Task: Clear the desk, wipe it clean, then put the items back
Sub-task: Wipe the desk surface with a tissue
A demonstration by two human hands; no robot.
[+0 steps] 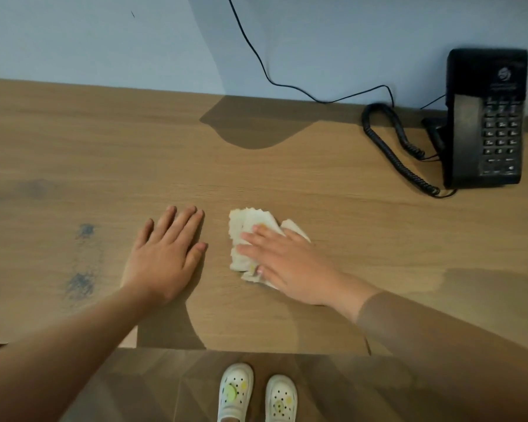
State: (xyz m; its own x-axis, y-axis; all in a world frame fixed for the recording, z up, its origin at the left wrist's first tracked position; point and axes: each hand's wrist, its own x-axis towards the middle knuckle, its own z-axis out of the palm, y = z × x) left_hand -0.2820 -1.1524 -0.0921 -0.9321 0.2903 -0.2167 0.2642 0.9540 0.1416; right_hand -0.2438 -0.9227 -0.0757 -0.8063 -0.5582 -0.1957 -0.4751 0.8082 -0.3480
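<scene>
Wiping step: right hand (287, 263) flat, fingers straight, pressing white cloth (250, 226) mid-counter (317, 184), left hand (165, 254) flat, empty, braced beside; next probably sweep toward phone (485, 117).

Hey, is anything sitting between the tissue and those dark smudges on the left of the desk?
Yes. The left hand lies flat on the desk, directly between the tissue under the right hand and the smudges. Nothing else visible lies on that stretch.
</scene>
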